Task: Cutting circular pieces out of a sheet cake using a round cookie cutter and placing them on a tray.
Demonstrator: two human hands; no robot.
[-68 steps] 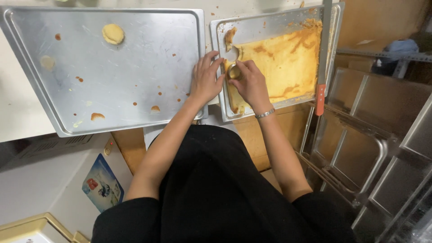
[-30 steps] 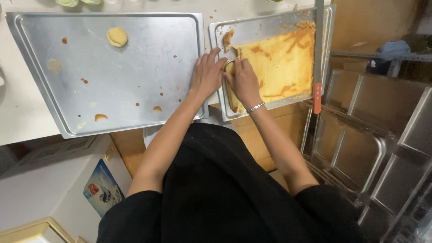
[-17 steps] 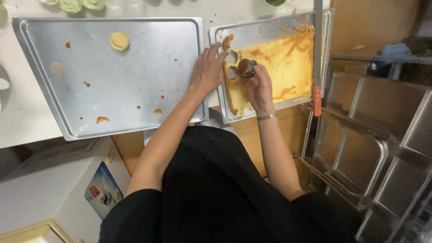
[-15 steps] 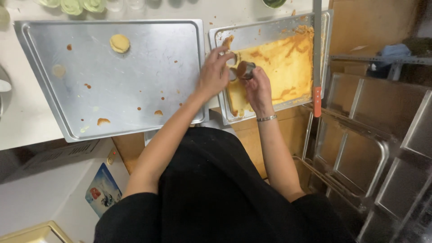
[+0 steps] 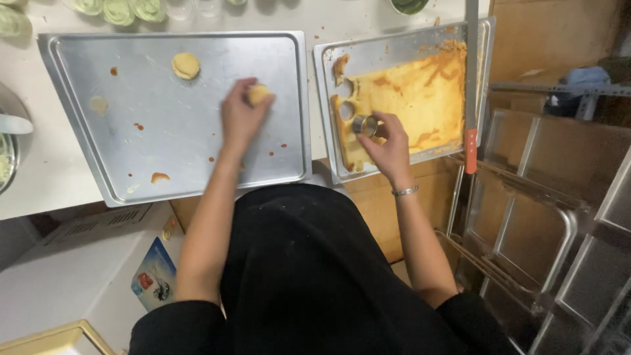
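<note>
A large steel baking tray lies at left, a smaller tray with a yellow cake sheet at right. The left hand grasps a cut cake round over the large tray, near another round at its far side. The right hand grips a metal ring cutter on the sheet.

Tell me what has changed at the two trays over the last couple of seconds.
The left hand left the cake sheet and moved left over the large tray, carrying a round cut piece. The right hand kept the ring cutter and shifted it down the sheet's left edge; two round holes now show there. The first disc on the large tray stayed put, as did both trays.
</note>
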